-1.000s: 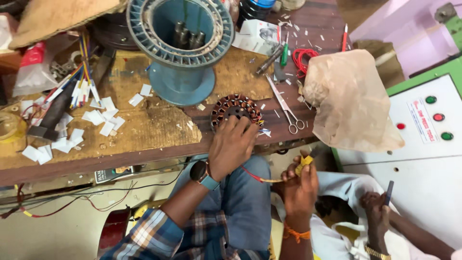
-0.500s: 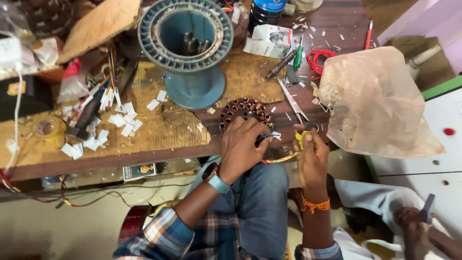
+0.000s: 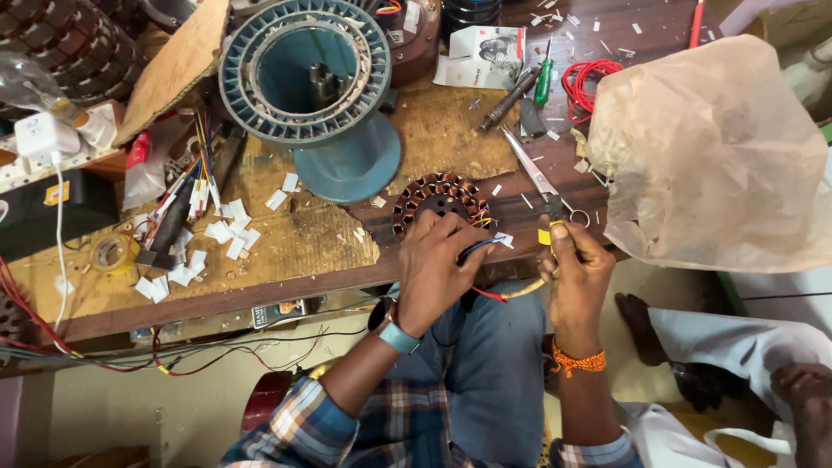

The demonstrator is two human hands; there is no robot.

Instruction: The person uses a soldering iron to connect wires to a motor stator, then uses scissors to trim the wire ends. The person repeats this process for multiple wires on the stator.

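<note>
A round copper-wound stator (image 3: 439,198) lies at the front edge of the wooden workbench (image 3: 303,251). My left hand (image 3: 438,270) rests against its near side and pinches coloured wires that run from it. My right hand (image 3: 579,269) is just to the right, closed on a small yellow-handled tool (image 3: 546,236) with a red and yellow wire (image 3: 511,295) trailing between both hands. A blue band is on my left wrist, an orange thread on my right.
A large blue ribbed motor housing (image 3: 314,82) stands behind the stator. Scissors (image 3: 537,178), screwdrivers (image 3: 524,87), a red wire coil (image 3: 588,82) and white paper slips (image 3: 217,238) lie around. A crumpled brown paper bag (image 3: 711,147) is at right. Another person's hand (image 3: 802,399) shows at the lower right.
The view has shifted closer and slightly left. My two hands have stayed at the stator, the right one rising a little towards the bench edge with the tool.
</note>
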